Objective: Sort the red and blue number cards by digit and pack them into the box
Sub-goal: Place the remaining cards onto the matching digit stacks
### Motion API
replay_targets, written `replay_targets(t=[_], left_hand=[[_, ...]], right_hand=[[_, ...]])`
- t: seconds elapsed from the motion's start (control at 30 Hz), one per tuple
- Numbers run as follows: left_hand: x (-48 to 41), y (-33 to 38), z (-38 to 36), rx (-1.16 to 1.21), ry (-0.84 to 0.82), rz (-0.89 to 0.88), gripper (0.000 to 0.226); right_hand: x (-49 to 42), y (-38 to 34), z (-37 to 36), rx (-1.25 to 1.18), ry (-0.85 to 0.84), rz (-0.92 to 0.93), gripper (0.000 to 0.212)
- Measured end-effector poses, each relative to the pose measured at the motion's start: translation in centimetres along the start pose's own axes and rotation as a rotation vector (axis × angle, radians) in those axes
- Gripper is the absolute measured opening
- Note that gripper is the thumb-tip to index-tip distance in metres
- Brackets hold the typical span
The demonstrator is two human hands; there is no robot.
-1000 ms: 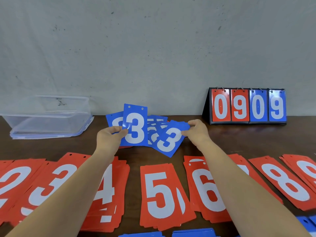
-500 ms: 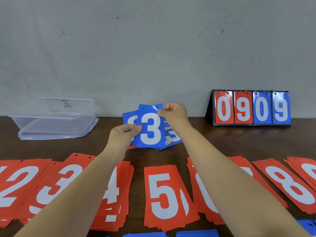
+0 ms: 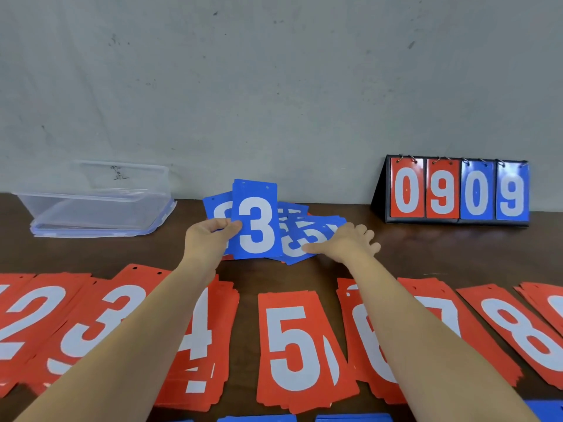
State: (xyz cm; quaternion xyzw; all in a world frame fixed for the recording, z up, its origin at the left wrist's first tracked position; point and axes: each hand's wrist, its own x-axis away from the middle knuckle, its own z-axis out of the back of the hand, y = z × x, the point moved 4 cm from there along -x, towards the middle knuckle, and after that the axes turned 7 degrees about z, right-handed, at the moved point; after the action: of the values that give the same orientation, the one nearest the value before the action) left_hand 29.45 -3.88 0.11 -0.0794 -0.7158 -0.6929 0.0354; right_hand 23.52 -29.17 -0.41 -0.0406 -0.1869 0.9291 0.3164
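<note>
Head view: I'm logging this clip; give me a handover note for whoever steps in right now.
Left hand pinches blue 3 cards, held upright.
Right hand rests, fingers spread, on the loose blue pile.
Red piles lie sorted by digit along the near edge.
Clear box at far left shows no cards inside.
Left: finish sorting blue, then pack everything.

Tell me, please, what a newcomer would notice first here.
The left hand holds up a blue 3 card mid-table, while the right hand rests open on the loose blue pile. Red card stacks fill the foreground; a scoreboard reading 0909 stands far right.
</note>
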Motion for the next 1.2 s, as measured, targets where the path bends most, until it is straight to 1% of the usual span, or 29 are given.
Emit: replay_targets(t=[0.07,0.13,0.17,0.3,0.4,0.47,0.53,0.6,0.63,0.7,0.73,0.83,0.93,1.0,1.07,1.13,1.2], left_hand=[[-0.1,-0.2,0.0,-0.001,0.000,0.013,0.017],[0.0,-0.1,-0.1,-0.003,-0.002,0.011,0.015],[0.0,-0.1,0.0,-0.007,0.002,0.005,0.013],[0.1,0.2,0.5,-0.010,0.022,-0.011,0.012],[-0.1,0.3,0.9,-0.030,0.036,-0.011,0.012],[0.0,0.4,0.9,-0.031,0.034,-0.023,0.013],[0.2,0.5,0.6,-0.029,0.020,-0.041,0.015],[0.4,0.6,0.5,-0.030,0.019,-0.048,0.016],[0.5,0.6,0.4,-0.033,0.015,-0.048,0.014],[0.6,0.4,0.0,-0.009,-0.024,-0.027,0.008],[0.8,0.2,-0.3,0.013,-0.054,-0.009,0.012],[1.2,0.1,-1.4,0.070,-0.121,0.034,0.020],[1.7,0.2,-2.0,0.078,-0.150,0.025,0.020],[2.0,0.3,-2.0,0.064,-0.136,-0.014,0.013],[2.2,0.3,-1.9,0.043,-0.115,-0.060,0.007],[2.4,0.3,-1.9,-0.004,-0.098,-0.117,0.005],[2.7,0.3,-2.0,-0.081,-0.055,-0.187,0.007]], right_hand=[[-0.3,0.2,0.0,-0.036,-0.016,-0.014,0.116],[-0.3,0.2,0.0,-0.089,-0.008,0.000,0.110],[-0.3,0.2,0.0,-0.136,0.012,0.011,0.102],[-0.8,0.6,0.2,-0.393,0.127,0.001,0.056],[-1.3,1.0,0.4,-0.803,0.164,0.018,0.020],[-0.9,0.8,1.8,-1.064,0.201,0.032,0.020],[-0.4,0.3,3.5,-1.269,0.218,0.040,0.021],[0.0,-0.8,4.7,-1.386,0.150,0.090,0.015],[0.2,-1.7,4.8,-1.398,0.106,0.128,0.013],[0.8,-3.7,4.0,-1.321,0.071,0.193,0.017],[1.1,-4.8,3.3,-1.256,0.087,0.220,0.020],[1.9,-6.8,1.7,-1.089,0.208,0.273,0.029],[2.3,-7.4,1.3,-1.036,0.250,0.291,0.023],[2.8,-7.5,1.5,-1.084,0.190,0.301,0.016],[3.2,-7.3,1.9,-1.141,0.079,0.340,0.006],[3.6,-6.9,2.4,-1.143,0.010,0.405,0.010],[3.9,-6.1,2.6,-1.134,0.010,0.429,0.012]])
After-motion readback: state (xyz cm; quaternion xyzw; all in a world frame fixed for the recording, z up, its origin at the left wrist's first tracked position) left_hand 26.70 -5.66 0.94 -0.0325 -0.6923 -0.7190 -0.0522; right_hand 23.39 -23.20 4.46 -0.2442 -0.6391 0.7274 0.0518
